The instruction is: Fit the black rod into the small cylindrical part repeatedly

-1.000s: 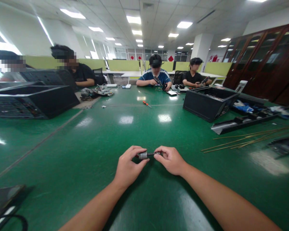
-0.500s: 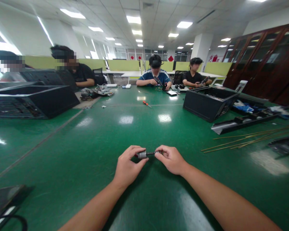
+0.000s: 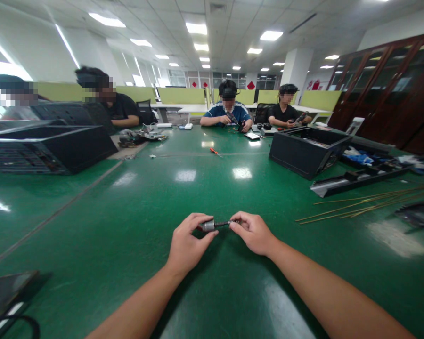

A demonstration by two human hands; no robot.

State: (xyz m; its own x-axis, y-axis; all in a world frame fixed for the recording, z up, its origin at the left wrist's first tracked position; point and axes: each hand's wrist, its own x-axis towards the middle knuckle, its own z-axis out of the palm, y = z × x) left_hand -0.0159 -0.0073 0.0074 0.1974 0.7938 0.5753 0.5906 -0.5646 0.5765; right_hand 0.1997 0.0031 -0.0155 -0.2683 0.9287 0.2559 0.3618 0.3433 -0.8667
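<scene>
My left hand [image 3: 188, 242] is closed, thumb and fingers gripping a small silver cylinder [image 3: 208, 226] that looks like a small electric motor. From its right end a thin dark shaft [image 3: 221, 224] runs across to my right hand [image 3: 251, 231]. The fingertips of that hand pinch the shaft's far end, where a bit of metal shows between them. Both hands hold the piece roughly level, just above the green tabletop [image 3: 155, 278]. The cylinder's left end is partly hidden by my fingers.
An orange screwdriver [image 3: 215, 152] lies farther off. Black computer cases [image 3: 297, 153] stand right and left [image 3: 74, 150]. Thin brass-coloured rods [image 3: 342, 210] and a long metal frame part [image 3: 353, 180] lie at right. A dark flat piece [image 3: 9, 292] is at lower left. Several people sit around the table.
My right hand has shifted slightly to the right, and a little more of the dark shaft shows between the hands. The left hand keeps its hold on the cylinder.
</scene>
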